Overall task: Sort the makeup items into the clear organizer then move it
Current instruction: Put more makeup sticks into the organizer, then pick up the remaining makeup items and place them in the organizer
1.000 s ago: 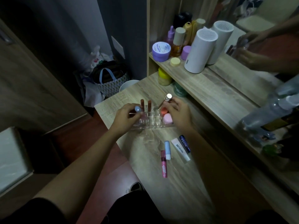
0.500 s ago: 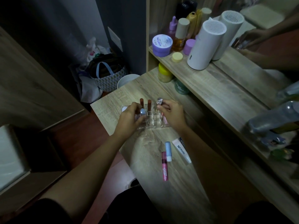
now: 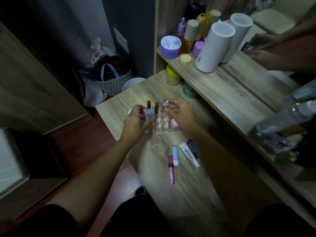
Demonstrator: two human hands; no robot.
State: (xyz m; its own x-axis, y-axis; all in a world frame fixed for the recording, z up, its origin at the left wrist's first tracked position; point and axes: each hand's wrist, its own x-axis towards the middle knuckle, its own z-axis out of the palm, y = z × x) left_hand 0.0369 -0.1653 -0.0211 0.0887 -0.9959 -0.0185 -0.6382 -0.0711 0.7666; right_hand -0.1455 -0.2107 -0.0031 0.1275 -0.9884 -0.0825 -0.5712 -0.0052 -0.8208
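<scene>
Four tubes [image 3: 183, 155] lie near of the clear organizer [image 3: 158, 123], long axes near-to-far, closest to the right hand [image 3: 182, 115] pinching a silver-capped stick [image 3: 165, 102]; left hand [image 3: 135, 124] grips a blue-capped one [image 3: 149, 114].

The blue-capped tube [image 3: 149, 115], a second ago raised at the left hand's [image 3: 135, 124] fingertips above the clear organizer [image 3: 158, 124], now stands upright in a slot in the left part of it, with the fingers closed around its lower half. The silver-capped tube [image 3: 165, 102], earlier tilted up and clear of the rack in the right hand [image 3: 182, 115], now sits lower, at the organizer's far edge, pinched by that hand's fingers. The pink round item [image 3: 174, 124] is now partly covered by the right hand.
</scene>
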